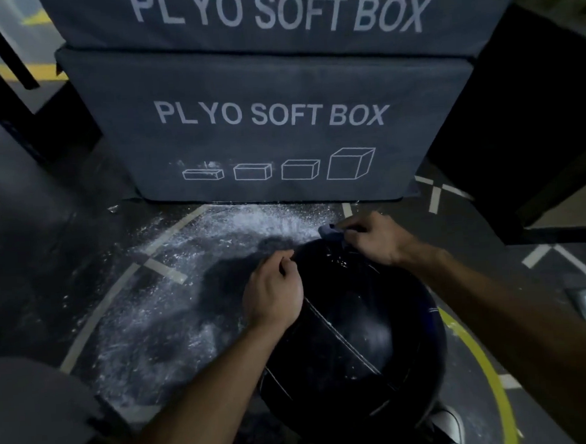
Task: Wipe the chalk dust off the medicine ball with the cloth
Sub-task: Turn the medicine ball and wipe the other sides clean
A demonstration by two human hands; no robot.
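Ball (356, 324): black, round, no long axis; sits on the floor (45, 237) close under the person, in front of a stack of two soft boxes (272, 127). Right hand (375, 239): on the ball's far top edge, fingers bunched round a small dark cloth (331, 231); it is the working hand, and the unwiped surface lies toward the person from it. Left hand (273, 291): curled against the ball's upper left side, steadying; whether it grips anything cannot be told. White specks on the ball near the cloth. Chalk dust (172, 291) spread over the dark floor to the left and ahead. Dim room.
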